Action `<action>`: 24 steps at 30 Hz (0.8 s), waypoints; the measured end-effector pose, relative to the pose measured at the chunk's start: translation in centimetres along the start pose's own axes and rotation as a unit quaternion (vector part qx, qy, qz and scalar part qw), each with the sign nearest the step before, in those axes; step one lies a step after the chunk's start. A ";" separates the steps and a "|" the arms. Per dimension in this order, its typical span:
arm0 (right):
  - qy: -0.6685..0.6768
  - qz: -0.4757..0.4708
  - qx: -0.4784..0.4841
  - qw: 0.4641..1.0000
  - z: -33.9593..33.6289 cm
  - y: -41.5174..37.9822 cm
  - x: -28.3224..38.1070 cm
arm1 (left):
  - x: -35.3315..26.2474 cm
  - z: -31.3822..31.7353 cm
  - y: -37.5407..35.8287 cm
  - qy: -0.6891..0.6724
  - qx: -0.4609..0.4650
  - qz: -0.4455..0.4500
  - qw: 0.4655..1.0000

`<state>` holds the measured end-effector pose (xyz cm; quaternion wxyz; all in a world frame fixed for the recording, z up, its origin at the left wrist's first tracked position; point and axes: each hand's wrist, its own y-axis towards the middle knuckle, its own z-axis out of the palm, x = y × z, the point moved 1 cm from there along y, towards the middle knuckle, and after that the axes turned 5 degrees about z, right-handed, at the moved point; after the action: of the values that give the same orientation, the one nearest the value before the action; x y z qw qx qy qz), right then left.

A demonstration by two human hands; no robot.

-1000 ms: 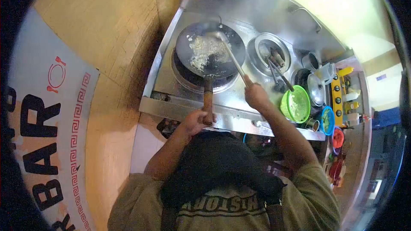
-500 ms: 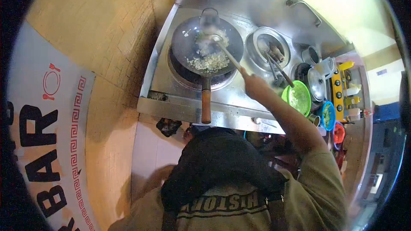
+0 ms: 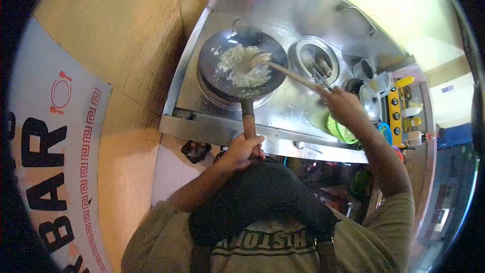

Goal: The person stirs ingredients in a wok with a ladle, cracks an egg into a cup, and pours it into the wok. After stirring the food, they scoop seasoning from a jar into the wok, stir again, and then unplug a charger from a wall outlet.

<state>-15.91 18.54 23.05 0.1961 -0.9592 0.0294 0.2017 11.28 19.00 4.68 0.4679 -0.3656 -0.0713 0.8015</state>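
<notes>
A dark wok (image 3: 209,63) sits tilted on the left burner, with pale chopped food (image 3: 235,65) spread over its inside. My left hand (image 3: 243,150) is closed around the end of the wok's wooden handle (image 3: 249,126). In my right hand (image 3: 343,105) is the long handle of a ladle (image 3: 260,60), gripped with the fingers wrapped round it. The ladle's bowl rests among the food, right of the wok's middle. Below the right wrist stands a green bowl (image 3: 339,129), partly hidden by the forearm.
Right of the wok, a metal pot (image 3: 298,60) holds dark pieces and tongs. Farther right stand a lidded pot (image 3: 373,103), a blue bowl (image 3: 385,132) and several bottles on the counter. A tiled wall (image 3: 131,121) closes the left side; a steel backsplash (image 3: 283,5) rises behind.
My left hand has come into view and taken hold of the wok handle. The wok's far rim has dropped. My right hand has moved right with the ladle.
</notes>
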 end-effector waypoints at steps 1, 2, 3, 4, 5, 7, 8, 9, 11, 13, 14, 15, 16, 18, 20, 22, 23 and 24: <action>-0.015 0.010 0.010 1.000 -1.9 -0.9 0.0 | -0.2 -0.7 0.5 -0.001 -0.009 -0.003 1.000; -0.001 0.018 -0.001 1.000 -1.6 -1.3 -0.8 | -0.5 -1.4 1.1 -0.002 -0.018 -0.006 1.000; -0.003 0.011 -0.014 1.000 -1.2 -1.4 -0.7 | -0.6 -2.0 2.0 -0.005 -0.023 -0.007 1.000; -0.008 0.004 -0.028 1.000 -0.7 -1.5 -0.7 | -0.6 -3.1 2.9 -0.020 -0.016 -0.007 1.000; -0.013 -0.002 -0.042 0.999 -0.1 -1.3 -0.6 | -0.1 -3.8 3.4 -0.018 -0.021 -0.006 1.000; 0.052 0.035 0.018 0.998 4.0 2.5 1.0 | 0.3 -4.7 3.9 -0.008 -0.027 -0.002 1.000; 0.124 0.058 0.018 0.990 5.2 4.2 1.8 | 0.5 -5.5 4.2 0.015 -0.025 0.003 1.000; 0.222 0.064 0.003 0.973 7.2 5.8 2.0 | 0.8 -6.4 4.4 0.037 -0.024 0.011 0.999; 0.269 -0.033 -0.225 0.936 11.7 8.0 2.8 | 1.2 -8.1 5.1 0.030 -0.019 0.039 0.999; 0.353 0.083 -0.115 0.925 8.4 8.8 5.7 | 1.8 -9.8 5.0 -0.009 -0.001 0.061 0.998; 0.362 0.089 -0.102 0.922 8.8 10.7 6.7 | 2.0 -10.4 4.4 0.029 0.051 0.082 0.995; 0.371 0.095 -0.090 0.920 9.4 12.5 7.3 | 2.2 -10.5 3.1 0.115 0.070 0.030 0.990; 0.352 0.087 -0.015 0.932 9.3 13.4 7.7 | 1.8 -10.3 1.3 0.202 0.087 -0.017 0.975; 0.379 -0.017 -0.091 0.921 10.0 12.9 6.6 | 3.2 -12.4 -1.7 0.418 0.119 -0.019 0.901; 0.374 -0.077 -0.158 0.911 10.6 12.0 5.6 | 6.6 -14.6 -4.2 0.545 0.124 -0.045 0.828; 0.378 0.012 -0.104 0.920 8.6 12.2 7.2 | 10.6 -17.5 -5.7 0.564 0.100 -0.109 0.812; 0.380 0.056 -0.083 0.919 7.5 13.1 8.1 | 12.0 -19.0 -5.8 0.559 0.083 -0.138 0.814; 0.364 0.035 -0.097 0.926 7.8 14.5 8.8 | 13.4 -20.4 -5.9 0.547 0.065 -0.162 0.818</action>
<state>-12.78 8.37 7.71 0.0705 -0.9793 0.1126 -0.1528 24.78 28.31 -14.35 0.5756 -0.6959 0.1909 0.3846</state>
